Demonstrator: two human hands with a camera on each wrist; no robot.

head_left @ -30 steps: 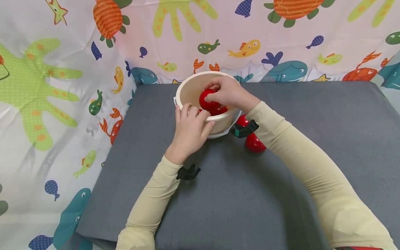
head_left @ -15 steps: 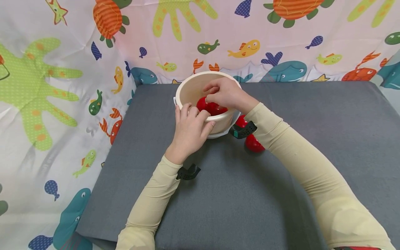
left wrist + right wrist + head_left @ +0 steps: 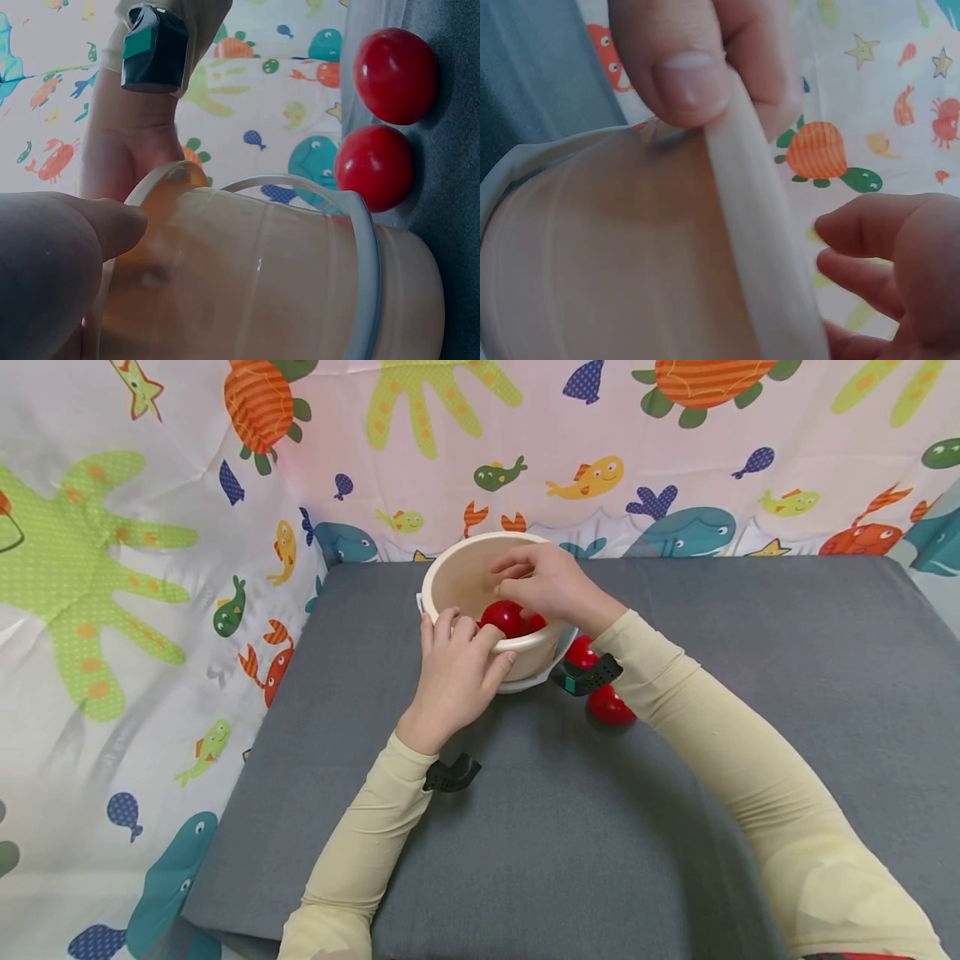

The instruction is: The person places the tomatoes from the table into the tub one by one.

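Note:
My left hand (image 3: 457, 672) grips the near rim of a cream plastic bucket (image 3: 461, 568), its thumb outside and its fingers over the edge. The same hand's thumb shows at the left of the left wrist view. Above the bucket's opening hovers my right hand (image 3: 543, 581), fingers loosely bent and holding nothing. Just below it, a shiny red ball (image 3: 501, 619) lies inside the bucket, with more red beside it partly hidden by the rim and hands. Two more red balls (image 3: 396, 75) rest on the table to the bucket's right.
The bucket stands on a grey cloth-covered table (image 3: 525, 827), near the back edge. A curtain (image 3: 450, 485) printed with sea animals hangs behind and along the left. The bucket's pale handle (image 3: 366, 255) hangs down around its outside.
My right hand has let go of a red ball, which has dropped among the others in the bucket. The left hand has stayed on the rim.

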